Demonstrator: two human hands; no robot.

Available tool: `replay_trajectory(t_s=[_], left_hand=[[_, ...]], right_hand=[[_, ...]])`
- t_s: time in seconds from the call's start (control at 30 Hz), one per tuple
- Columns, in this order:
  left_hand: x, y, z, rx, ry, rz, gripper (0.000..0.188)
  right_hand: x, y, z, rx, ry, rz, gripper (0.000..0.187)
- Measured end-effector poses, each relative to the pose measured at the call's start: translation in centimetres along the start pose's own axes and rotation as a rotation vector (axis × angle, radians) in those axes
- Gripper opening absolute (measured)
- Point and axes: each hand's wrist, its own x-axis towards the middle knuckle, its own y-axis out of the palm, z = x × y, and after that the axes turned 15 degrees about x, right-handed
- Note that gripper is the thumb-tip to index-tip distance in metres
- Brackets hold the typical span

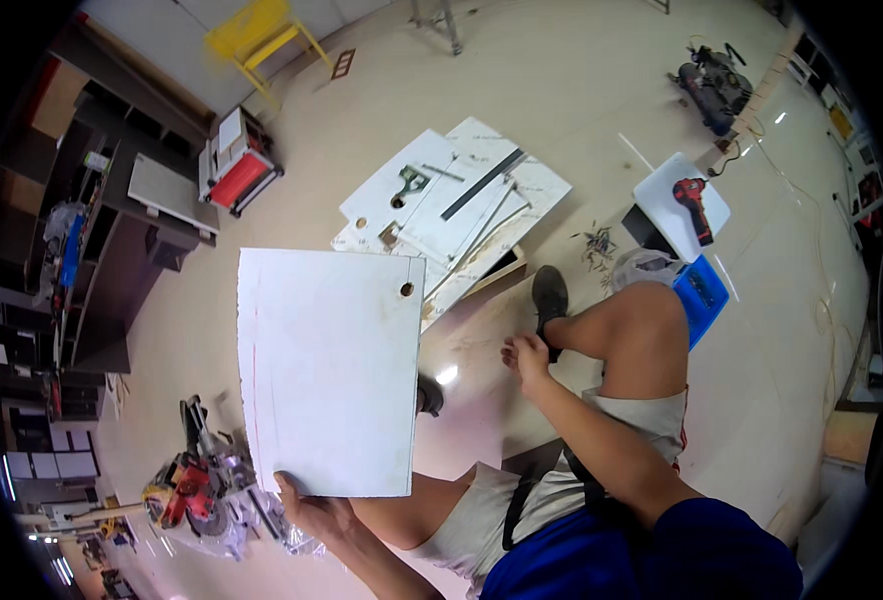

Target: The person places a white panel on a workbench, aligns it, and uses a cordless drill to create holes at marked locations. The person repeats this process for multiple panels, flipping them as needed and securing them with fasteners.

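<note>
A large white board with a round hole near its far right corner is raised in front of me on the left. My left hand grips its near edge, thumb on top and the fingers hidden beneath. Thin red and dark lines run along the board's left side. Empty, my right hand hangs beside my shoe, its fingers loosely bent and slightly apart. Beyond the board lies a stack of white panels. On the stack are a dark straight strip and a green-and-black tool.
A red-and-black drill rests on a white-topped stool at the right, above a blue tray. Small pieces litter the floor. A red power saw stands at the lower left. Dark shelving lines the left; a yellow chair is far off.
</note>
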Motion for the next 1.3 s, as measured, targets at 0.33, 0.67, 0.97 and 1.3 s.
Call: replay_trajectory(t_s=[0.33,0.67,0.97,1.3], left_hand=[[-1.1,0.3,-0.4,0.017,-0.114,-0.095,0.045],[-7.0,0.4,-4.2,0.104,-0.036,-0.109,0.053],[-9.4,-0.4,-6.2,0.126,0.019,-0.144,0.054],[-7.2,-1.9,-2.0,0.304,-0.019,-0.067,0.077]], right_hand=[[-15.9,14.6,13.3,-0.181,0.132,1.114,0.040],[-18.9,11.9,13.3,-0.162,0.108,1.027,0.038],[-21.5,11.0,13.0,-0.128,0.124,1.057,0.034],[-24.1,9.5,12.6,0.013,-0.092,1.024,0.025]])
